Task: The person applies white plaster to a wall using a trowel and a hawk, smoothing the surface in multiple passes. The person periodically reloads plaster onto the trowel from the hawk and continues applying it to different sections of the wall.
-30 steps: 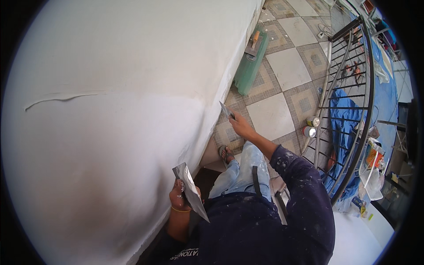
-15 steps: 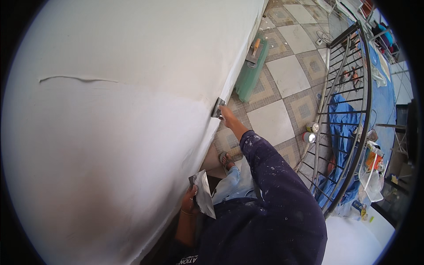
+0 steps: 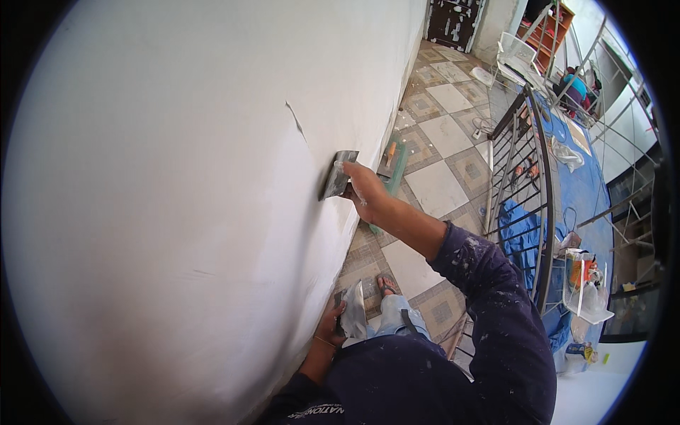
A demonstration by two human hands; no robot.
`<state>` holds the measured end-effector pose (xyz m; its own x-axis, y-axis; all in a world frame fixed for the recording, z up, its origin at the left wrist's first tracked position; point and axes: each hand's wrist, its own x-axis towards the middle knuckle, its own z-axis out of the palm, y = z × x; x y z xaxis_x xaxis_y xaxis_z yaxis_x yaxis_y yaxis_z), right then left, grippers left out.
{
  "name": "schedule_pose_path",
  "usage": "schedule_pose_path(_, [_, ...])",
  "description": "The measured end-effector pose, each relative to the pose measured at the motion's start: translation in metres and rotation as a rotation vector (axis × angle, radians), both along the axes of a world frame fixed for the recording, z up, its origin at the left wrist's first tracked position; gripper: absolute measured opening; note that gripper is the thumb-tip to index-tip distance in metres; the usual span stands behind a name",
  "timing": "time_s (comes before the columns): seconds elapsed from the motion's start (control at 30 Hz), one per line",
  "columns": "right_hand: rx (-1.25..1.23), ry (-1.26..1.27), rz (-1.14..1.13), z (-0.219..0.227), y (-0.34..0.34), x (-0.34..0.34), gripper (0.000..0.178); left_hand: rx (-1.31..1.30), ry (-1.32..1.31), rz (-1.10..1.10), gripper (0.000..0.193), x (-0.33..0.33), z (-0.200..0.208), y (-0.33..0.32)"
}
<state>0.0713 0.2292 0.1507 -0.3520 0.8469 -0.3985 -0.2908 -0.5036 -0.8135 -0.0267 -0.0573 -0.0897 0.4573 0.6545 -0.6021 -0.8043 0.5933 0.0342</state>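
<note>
My right hand (image 3: 368,195) is closed around a broad metal putty knife (image 3: 336,177), its blade against or very close to the white wall (image 3: 205,219). Contact along the blade's edge is hard to make out. Above the knife, a thin raised ridge of plaster (image 3: 295,119) runs down the wall. Low beside my body, my left hand (image 3: 329,327) grips a second wide metal putty knife (image 3: 353,309), whose blade is smeared with pale filler. Its handle is mostly hidden by my fingers. White specks dot my dark right sleeve.
Along the wall's foot lies a green strip (image 3: 398,166) with a wooden-handled trowel (image 3: 390,154) on it. A dark metal railing (image 3: 544,212) borders the tiled floor (image 3: 438,185) on the right. Beyond are blue sheeting (image 3: 589,202), a white chair (image 3: 516,53) and a crouching person (image 3: 575,88).
My right hand has lifted the putty knife from the wall's lower edge to higher on its face, closer to me. The view has turned, showing the far door. My left hand keeps its grip.
</note>
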Motion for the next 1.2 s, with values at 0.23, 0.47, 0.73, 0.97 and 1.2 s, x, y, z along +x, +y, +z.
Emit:
schedule_pose_path(0.23, [0.213, -0.027, 0.035, 0.166, -0.023, 0.003, 0.02, 0.052, -0.003, -0.09, 0.042, 0.005, -0.005, 0.015])
schedule_pose_path(0.47, [0.301, -0.027, -0.041, 0.256, -0.033, -0.011, 0.015, 0.103, -0.06, -0.076, 0.037, 0.01, 0.051, 0.028])
schedule_pose_path(0.73, [1.275, -0.389, 0.359, 0.227, -0.096, 0.074, 0.034, 0.188, 0.188, -0.071, 0.049, 0.026, 0.136, 0.055])
schedule_pose_path(0.97, [1.945, -0.691, 0.695, 0.115, -0.163, 0.14, 0.066, 0.48, -0.43, 0.114, 0.056, 0.05, 0.223, 0.076])
schedule_pose_path(1.2, [1.568, -1.369, 0.4, 0.077, -0.121, 0.24, 0.064, 0.388, -0.006, 0.262, 0.033, 0.081, 0.248, 0.123])
